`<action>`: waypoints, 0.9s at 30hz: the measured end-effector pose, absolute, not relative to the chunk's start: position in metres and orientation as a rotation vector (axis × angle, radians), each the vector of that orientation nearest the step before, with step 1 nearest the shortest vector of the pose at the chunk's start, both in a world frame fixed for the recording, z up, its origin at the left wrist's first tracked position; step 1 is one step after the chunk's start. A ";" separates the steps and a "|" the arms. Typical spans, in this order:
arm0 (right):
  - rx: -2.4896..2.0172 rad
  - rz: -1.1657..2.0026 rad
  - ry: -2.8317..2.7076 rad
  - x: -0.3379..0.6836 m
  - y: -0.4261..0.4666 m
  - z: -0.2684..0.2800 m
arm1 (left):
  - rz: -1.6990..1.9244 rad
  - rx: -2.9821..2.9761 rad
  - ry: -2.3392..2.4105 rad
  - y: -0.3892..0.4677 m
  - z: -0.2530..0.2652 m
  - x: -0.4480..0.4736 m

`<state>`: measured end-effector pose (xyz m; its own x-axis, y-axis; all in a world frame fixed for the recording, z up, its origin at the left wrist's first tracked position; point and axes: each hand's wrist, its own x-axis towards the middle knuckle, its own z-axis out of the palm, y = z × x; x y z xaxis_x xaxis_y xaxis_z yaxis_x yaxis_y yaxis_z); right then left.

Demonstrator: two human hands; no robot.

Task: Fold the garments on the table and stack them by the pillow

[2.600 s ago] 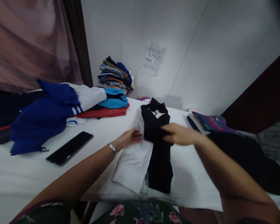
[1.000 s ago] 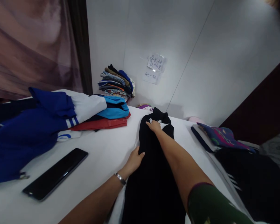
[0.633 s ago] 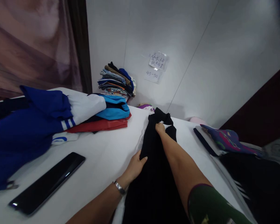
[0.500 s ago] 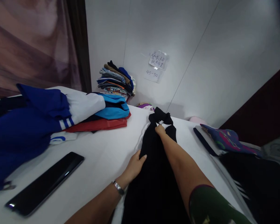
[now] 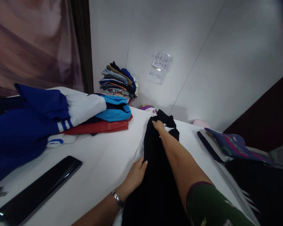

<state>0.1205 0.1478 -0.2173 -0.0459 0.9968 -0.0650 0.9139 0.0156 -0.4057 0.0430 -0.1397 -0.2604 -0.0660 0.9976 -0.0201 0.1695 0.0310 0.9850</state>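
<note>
A long black garment (image 5: pixel 155 188) lies lengthwise on the white table, its far end bunched around a small gap where white shows. My left hand (image 5: pixel 137 172), with a silver bracelet at the wrist, pinches the garment's left edge between thumb and fingers about halfway up. Farther off, my right hand (image 5: pixel 158 125) reaches over the cloth and closes on it at the upper left, beside the bunched part. The tips of the right fingers are partly hidden by the hand itself.
A black phone-like device (image 5: pixel 37 191) lies left on the table (image 5: pixel 96 163). Blue, white and red clothes (image 5: pixel 37 125) are heaped behind it. Folded clothes (image 5: pixel 118 80) stand stacked by the wall. More folded garments (image 5: pixel 233 142) lie at right, and handwritten papers (image 5: pixel 159 67) hang on the wall.
My right hand has shifted left and slightly away along the garment's far end. My left hand keeps its hold on the left edge. The view has moved slightly.
</note>
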 end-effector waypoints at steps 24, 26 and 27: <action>-2.085 0.351 -2.113 0.133 0.141 -0.245 | 0.692 1.437 1.886 -0.151 -0.214 0.016; -2.071 0.331 -2.166 0.131 0.139 -0.245 | 0.536 1.459 1.949 -0.154 -0.213 0.009; -2.060 0.317 -2.192 0.130 0.138 -0.244 | 0.450 1.463 1.964 -0.155 -0.215 0.006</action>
<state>0.1303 0.1381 -0.2439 -0.0688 0.9959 -0.0580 0.9716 0.0537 -0.2304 0.0058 -0.1549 -0.2151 -0.1754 0.9415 -0.2878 0.7224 0.3217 0.6121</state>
